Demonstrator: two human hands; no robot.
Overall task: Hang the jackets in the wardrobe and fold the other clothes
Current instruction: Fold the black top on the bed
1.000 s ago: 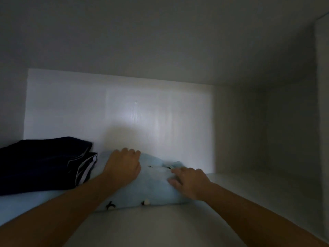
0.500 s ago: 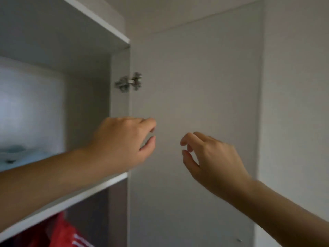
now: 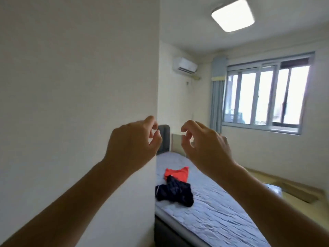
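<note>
Bedroom: bed (image 3: 213, 220) with grey quilted cover ahead, white panel (image 3: 80, 86) left, window (image 3: 263, 97) right. Dark navy garment (image 3: 175, 192) crumpled on bed, touching orange garment (image 3: 178, 173) behind it. Both lie well below and beyond fingertips, roughly between hands. Left hand (image 3: 131, 145) and right hand (image 3: 204, 145) raised, fingers loosely curled, holding nothing. Vs 0.5 s ago: view swung off wardrobe shelf onto bed; hands same pose, same empty grip.
</note>
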